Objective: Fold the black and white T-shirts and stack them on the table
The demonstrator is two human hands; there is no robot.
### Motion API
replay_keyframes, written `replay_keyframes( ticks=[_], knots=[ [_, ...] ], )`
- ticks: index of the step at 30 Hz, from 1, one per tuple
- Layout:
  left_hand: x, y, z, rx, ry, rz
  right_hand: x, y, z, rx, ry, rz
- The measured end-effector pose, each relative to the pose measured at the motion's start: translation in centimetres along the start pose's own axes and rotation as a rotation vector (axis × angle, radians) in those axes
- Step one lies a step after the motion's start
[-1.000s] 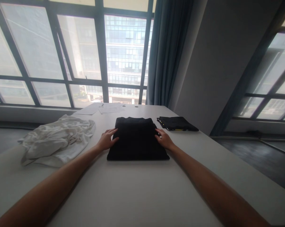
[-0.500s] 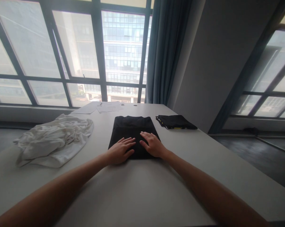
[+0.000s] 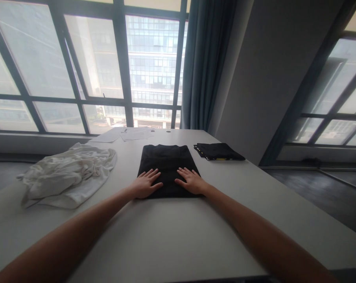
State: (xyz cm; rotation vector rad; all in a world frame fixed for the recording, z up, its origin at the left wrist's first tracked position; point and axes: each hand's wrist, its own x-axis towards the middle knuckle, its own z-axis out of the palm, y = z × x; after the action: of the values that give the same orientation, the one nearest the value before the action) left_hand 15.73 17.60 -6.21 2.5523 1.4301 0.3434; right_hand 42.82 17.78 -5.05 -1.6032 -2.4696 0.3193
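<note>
A black cloth point(image 3: 168, 165), folded into a rough rectangle, lies flat on the white table point(image 3: 172, 236). My left hand point(image 3: 145, 184) rests palm down on its near left part, fingers spread. On the near right part lies my right hand point(image 3: 191, 181), also flat with its fingers apart. Bare cloth shows between the two hands, and neither hand grips anything.
To the left is a crumpled white cloth point(image 3: 68, 173). Another folded black cloth point(image 3: 220, 151) with yellow and white bits along its edge sits near the table's right edge. Paper sheets point(image 3: 133, 134) lie at the far end, before the windows and a curtain point(image 3: 207, 67).
My left hand has slid a little to the left over the black cloth, widening the gap between my hands. My right hand has shifted only slightly.
</note>
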Motion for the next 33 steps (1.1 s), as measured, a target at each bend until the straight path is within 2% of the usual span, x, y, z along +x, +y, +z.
replay_keyframes(
  ticks=[8,14,17,19,22,24,27,28,30,33],
  knots=[
    [0.1,-2.5,-1.4,0.063,-0.017,-0.186,0.6,3.7,-0.6,-0.004,0.017,0.176],
    [0.3,-3.8,-1.8,0.074,-0.008,-0.305,0.7,4.6,-0.8,-0.035,0.040,0.249],
    [0.4,-4.6,-1.9,0.064,0.042,-0.347,0.5,4.5,-1.0,-0.069,0.095,0.266],
    [0.3,-4.8,-2.0,0.044,0.113,-0.268,0.3,4.2,-1.1,-0.091,0.214,0.213],
    [0.3,-4.5,-2.1,-0.014,0.155,-0.021,0.2,3.7,-1.2,-0.089,0.405,0.057],
    [0.4,-4.4,-1.9,-0.047,0.085,0.044,0.4,3.7,-1.0,-0.061,0.365,0.003],
    [0.6,-4.6,-1.5,-0.073,-0.004,0.003,0.9,4.3,-0.5,-0.005,0.165,0.032],
    [0.5,-4.9,-1.6,-0.085,-0.005,0.003,1.0,4.7,-0.3,0.019,0.140,0.033],
    [0.3,-5.5,-2.0,-0.139,0.001,0.052,1.0,5.6,-0.3,0.067,0.168,-0.011],
    [-0.7,-6.6,-3.6,-0.266,-0.040,0.160,0.6,6.9,-1.0,0.130,0.237,-0.097]
  ],
)
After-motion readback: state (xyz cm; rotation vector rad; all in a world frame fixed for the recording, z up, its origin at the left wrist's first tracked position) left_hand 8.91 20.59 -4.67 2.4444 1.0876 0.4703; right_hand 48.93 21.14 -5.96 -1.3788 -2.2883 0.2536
